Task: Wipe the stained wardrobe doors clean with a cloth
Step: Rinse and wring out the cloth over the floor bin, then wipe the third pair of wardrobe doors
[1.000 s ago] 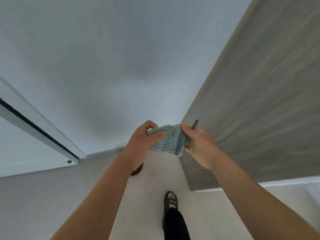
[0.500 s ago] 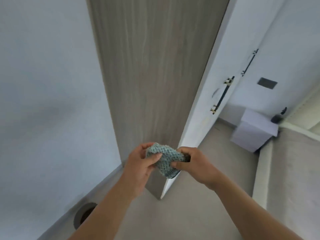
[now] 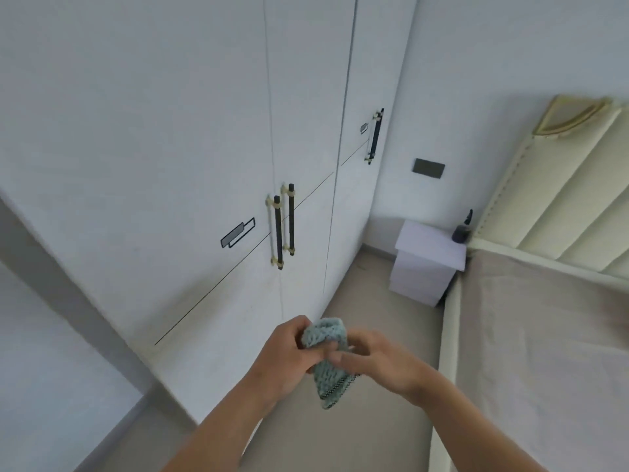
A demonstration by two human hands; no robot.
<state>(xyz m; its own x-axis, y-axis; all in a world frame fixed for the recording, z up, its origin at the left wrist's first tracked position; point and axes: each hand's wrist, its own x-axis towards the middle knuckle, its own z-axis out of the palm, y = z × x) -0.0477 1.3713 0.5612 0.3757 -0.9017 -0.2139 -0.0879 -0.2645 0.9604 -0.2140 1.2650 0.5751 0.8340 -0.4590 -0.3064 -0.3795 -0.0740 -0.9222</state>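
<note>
At the far left a blurred grey side panel (image 3: 68,284) runs up beside the white wardrobe doors (image 3: 170,131). Three door fronts show, parted by two upright seams and crossed by one thin dark line. They carry three black bar handles with gold mounts: two side by side (image 3: 278,231) where the left and middle doors meet, and one (image 3: 374,136) on the right door. There are two small rectangular marks, one (image 3: 237,233) left of the paired handles and one (image 3: 364,127) left of the single handle.

Below, both bare forearms reach up from the bottom edge and meet in front of the doors' lower part, over the beige floor (image 3: 367,301). The left hand (image 3: 282,352) has its fingers curled round the upper left of the single blue-green knitted cloth (image 3: 325,333). The right hand (image 3: 377,359) pinches the cloth from the other side, one finger laid across its middle. The cloth is bunched between the two hands, its dark-patterned edge hanging below them, and it is not against the doors.

Further right, one dark wall plate (image 3: 429,168) sits above one white nightstand (image 3: 429,260), which carries one dark bottle (image 3: 462,229). One bed (image 3: 544,352) with a cream padded headboard (image 3: 561,185) fills the right side.
</note>
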